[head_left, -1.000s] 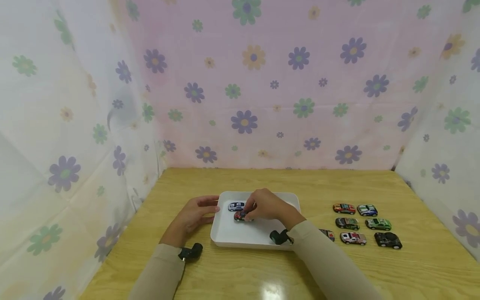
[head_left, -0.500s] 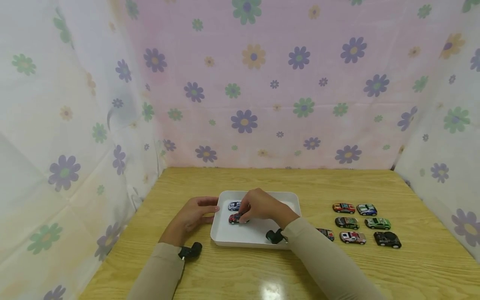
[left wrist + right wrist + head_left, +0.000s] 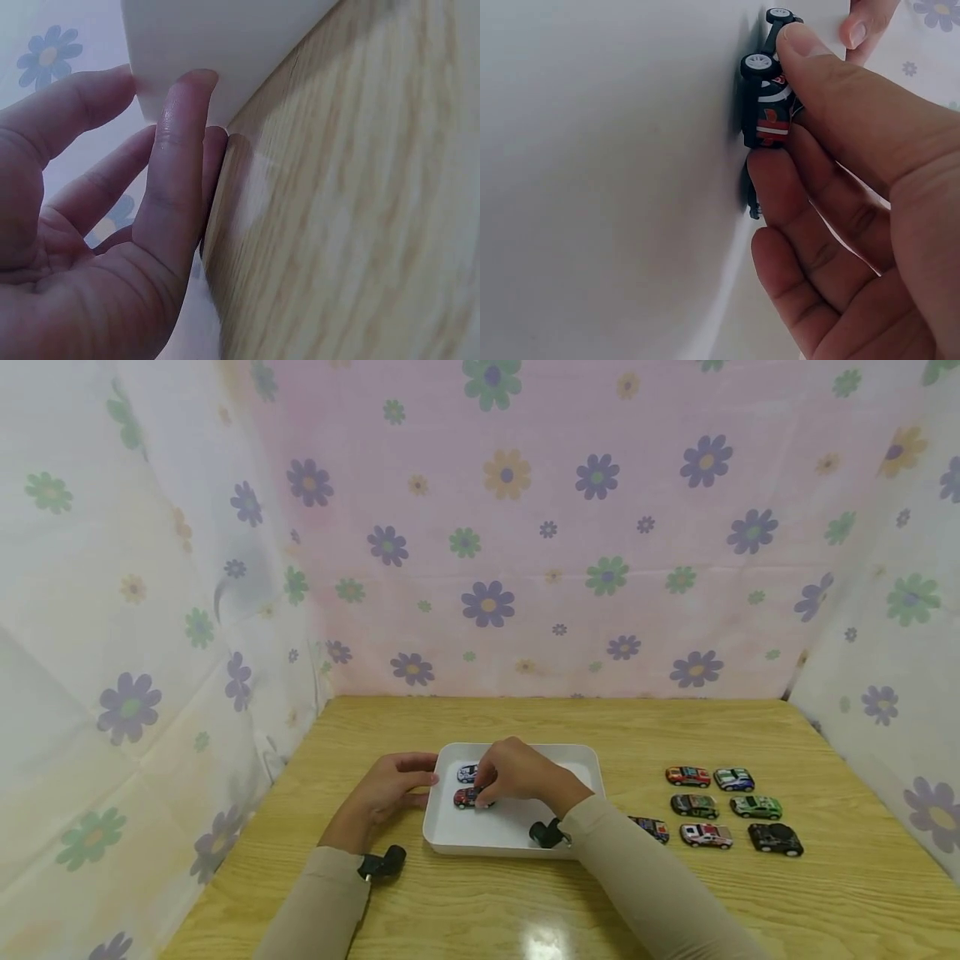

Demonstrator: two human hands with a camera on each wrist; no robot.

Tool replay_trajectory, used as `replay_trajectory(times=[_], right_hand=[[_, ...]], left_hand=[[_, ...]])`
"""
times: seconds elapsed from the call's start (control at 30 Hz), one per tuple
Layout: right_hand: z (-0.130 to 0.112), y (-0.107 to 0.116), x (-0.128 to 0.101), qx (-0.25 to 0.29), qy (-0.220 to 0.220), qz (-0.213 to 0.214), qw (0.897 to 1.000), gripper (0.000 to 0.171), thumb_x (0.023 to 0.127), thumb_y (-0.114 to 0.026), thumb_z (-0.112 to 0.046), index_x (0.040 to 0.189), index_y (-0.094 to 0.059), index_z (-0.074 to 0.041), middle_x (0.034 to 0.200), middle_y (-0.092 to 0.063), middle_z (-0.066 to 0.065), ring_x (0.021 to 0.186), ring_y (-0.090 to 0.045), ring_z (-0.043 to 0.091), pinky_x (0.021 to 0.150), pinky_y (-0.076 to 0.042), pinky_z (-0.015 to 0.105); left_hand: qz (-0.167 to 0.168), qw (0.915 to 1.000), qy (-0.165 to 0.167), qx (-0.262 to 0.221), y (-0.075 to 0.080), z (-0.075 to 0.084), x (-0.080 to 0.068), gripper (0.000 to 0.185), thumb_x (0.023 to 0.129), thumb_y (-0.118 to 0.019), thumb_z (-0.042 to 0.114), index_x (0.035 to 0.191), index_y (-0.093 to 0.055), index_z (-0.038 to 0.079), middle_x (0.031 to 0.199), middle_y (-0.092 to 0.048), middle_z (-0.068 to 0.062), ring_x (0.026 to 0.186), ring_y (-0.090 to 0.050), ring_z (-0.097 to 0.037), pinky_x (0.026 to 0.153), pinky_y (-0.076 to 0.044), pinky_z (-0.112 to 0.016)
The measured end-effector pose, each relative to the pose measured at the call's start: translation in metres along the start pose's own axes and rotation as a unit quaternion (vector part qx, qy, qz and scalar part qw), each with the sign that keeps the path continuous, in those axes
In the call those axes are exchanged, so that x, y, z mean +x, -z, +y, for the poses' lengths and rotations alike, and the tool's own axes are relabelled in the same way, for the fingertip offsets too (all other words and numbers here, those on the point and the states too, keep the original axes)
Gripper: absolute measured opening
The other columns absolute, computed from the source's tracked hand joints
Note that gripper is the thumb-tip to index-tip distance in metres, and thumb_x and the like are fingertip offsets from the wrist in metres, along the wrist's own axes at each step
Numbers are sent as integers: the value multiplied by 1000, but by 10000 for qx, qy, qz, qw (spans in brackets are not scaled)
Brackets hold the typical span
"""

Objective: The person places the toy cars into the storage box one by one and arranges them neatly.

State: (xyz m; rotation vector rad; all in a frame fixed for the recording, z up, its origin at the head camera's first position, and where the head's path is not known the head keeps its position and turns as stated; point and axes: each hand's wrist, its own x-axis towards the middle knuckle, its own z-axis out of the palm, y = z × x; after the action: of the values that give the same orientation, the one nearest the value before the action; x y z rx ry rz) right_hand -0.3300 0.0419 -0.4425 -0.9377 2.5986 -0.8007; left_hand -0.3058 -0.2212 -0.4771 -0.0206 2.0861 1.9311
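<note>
A white tray (image 3: 495,833) lies on the wooden table. My right hand (image 3: 491,785) reaches into it and pinches a small red-and-black toy car (image 3: 463,798) that stands on the tray floor near the left wall. In the right wrist view the thumb and a finger of that hand (image 3: 784,97) grip the car (image 3: 767,120) by its sides on the tray (image 3: 607,180). A white-and-blue car (image 3: 467,772) sits just behind it. My left hand (image 3: 408,781) lies outside the tray with straight fingers (image 3: 180,112) touching the tray's outer wall (image 3: 225,45).
Several toy cars (image 3: 720,810) stand in rows on the table (image 3: 525,718) right of the tray, one more (image 3: 651,827) beside my right forearm. Flowered cloth walls (image 3: 525,527) close in the back and both sides. Wrist cameras (image 3: 382,864) sit on both sleeves.
My right hand has moved the red-and-black car leftward along the tray floor, closer to the left wall. The left hand has stayed at the tray's edge.
</note>
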Motion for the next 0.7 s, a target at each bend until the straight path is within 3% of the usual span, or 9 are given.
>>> replay_trajectory(times=[0.7], right_hand=[[-5,5,4,-142,-164,-51,9998,15,79,-92,-31,88,-83,-22,77,-71,-13,75,-63,7,71,-55,23]], left_hand=[[184,9998,-54,-20,-3,3,-1,45,94,-74,5,137,-64,2,138,-64,-19,108,-72,-26,86,-64,-39]])
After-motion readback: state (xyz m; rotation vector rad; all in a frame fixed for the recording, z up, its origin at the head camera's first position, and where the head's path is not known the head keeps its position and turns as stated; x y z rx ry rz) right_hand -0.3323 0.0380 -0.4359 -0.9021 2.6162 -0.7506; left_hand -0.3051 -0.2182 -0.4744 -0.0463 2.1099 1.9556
